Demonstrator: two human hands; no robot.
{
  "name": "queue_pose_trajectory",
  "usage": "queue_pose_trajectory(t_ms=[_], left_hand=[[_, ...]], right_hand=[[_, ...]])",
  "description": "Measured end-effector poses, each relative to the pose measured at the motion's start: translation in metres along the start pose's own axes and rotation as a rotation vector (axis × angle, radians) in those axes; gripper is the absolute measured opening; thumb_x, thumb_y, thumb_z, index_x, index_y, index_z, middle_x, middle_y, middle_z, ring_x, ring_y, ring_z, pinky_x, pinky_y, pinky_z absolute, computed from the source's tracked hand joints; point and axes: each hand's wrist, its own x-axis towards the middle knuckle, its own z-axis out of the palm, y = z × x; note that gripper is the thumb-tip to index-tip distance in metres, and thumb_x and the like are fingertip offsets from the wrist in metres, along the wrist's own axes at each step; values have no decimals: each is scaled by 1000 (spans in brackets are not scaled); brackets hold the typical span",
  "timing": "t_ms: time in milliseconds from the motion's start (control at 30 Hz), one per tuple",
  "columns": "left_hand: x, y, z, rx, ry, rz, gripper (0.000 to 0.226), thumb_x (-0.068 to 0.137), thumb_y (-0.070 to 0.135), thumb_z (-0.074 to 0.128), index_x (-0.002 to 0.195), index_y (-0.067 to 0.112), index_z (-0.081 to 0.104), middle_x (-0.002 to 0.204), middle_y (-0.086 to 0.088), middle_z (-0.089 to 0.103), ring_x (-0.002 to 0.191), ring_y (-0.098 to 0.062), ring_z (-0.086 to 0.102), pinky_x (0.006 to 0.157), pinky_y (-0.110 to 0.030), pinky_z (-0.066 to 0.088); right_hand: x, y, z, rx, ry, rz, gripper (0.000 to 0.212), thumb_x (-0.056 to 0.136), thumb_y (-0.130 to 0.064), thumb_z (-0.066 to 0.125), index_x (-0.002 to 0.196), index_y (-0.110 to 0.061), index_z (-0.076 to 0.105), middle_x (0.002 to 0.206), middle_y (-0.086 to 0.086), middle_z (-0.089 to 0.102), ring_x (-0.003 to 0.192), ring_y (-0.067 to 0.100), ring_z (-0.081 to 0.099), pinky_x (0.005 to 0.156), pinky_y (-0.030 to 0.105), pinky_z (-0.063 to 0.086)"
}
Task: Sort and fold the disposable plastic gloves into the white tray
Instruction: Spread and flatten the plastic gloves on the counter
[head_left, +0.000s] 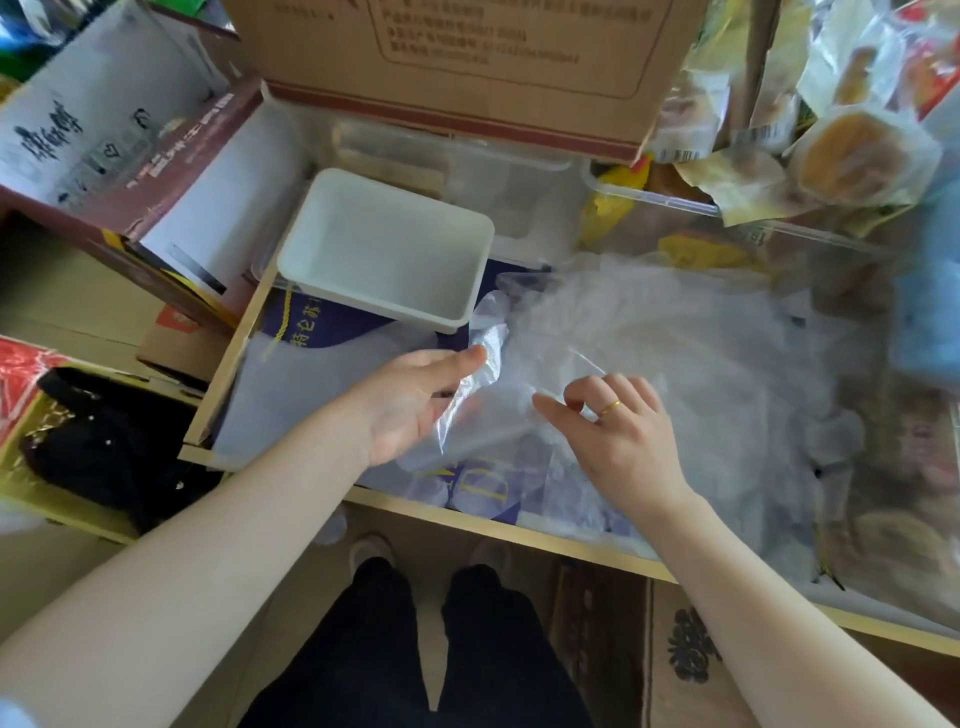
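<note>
A thin, clear disposable plastic glove (480, 358) is held over the worktop (519, 530), a flat surface edged with a pale wooden strip and covered by a dark blue printed sheet (311, 325). The glove is pinched near its upper end between the thumb and fingertips of the left hand (415, 402), which is turned palm inward. The lower part of the same glove is touched by the right hand (618, 431), whose thumb and forefinger are curled toward the film; whether they actually grip it cannot be told, since the plastic is transparent and blurred. A gold ring (609, 409) is worn on one finger of the right hand.

A loose heap of further clear plastic gloves (675, 374) is spread over the worktop to the right of both hands and under them. The white rectangular plastic tray (384, 249) stands just beyond the left hand, tilted slightly, with nothing seen inside it; its near corner lies just beside the top of the held glove.

An open brown cardboard box flap (467, 67) is seen behind the tray, a maroon and white carton (124, 171) to the left, and packaged buns in clear wrappers (852, 156) at the upper right.
</note>
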Motion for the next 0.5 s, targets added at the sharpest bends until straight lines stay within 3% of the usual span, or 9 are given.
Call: queue_pose_trajectory(t_ms=[67,133,200,267,300,367,433,500], left_hand=[[-5,-4,-11,28,-68,-68,36,71,24,67,100,5,66,93,-8,71,85,-19,67,79,-24,54],[-7,-8,-20,181,8,0,14,79,10,67,92,8,68,89,-7,72,89,-20,66,80,-23,53],[-8,-8,-29,384,110,163,12,86,3,61,86,13,68,80,-3,70,80,-12,64,67,-15,51],[-12,-4,-39,487,105,306,20,88,1,58,83,17,68,68,6,68,66,0,59,59,-10,45],[-15,0,-43,512,72,342,23,88,1,57,81,20,68,65,9,67,64,2,58,59,-9,44],[-22,6,-53,565,0,369,27,88,2,58,79,25,69,65,10,68,65,1,60,64,-13,47],[-29,12,-62,583,-77,361,27,87,6,60,77,29,71,67,8,69,65,-6,62,67,-22,50],[-37,20,-68,565,-142,347,22,86,11,60,77,28,72,67,6,69,62,-9,61,66,-25,50]], right_hand=[[5,-6,5,0,-31,-54,32,92,0,41,99,-18,67,90,-1,40,70,18,37,62,28,31],[9,-13,12,34,-128,-122,27,84,-4,54,105,-20,60,89,0,47,70,19,42,65,28,32],[12,-20,15,142,-296,-114,22,91,-28,53,109,-20,62,91,2,58,77,22,52,72,28,35],[21,-28,12,317,-410,80,50,92,-54,41,116,-16,62,107,3,60,97,21,53,83,26,37],[29,-30,9,429,-420,223,56,89,-57,43,121,-14,58,119,4,56,108,17,48,90,22,34],[47,-32,3,638,-384,458,63,84,-51,57,134,-15,44,138,-1,41,124,3,34,100,7,24],[69,-32,-1,791,-449,554,72,79,-47,65,139,-24,32,144,-10,33,131,-2,28,101,0,19],[90,-35,-3,828,-570,521,61,75,-43,71,127,-30,43,132,-17,45,123,-2,39,97,1,25]])
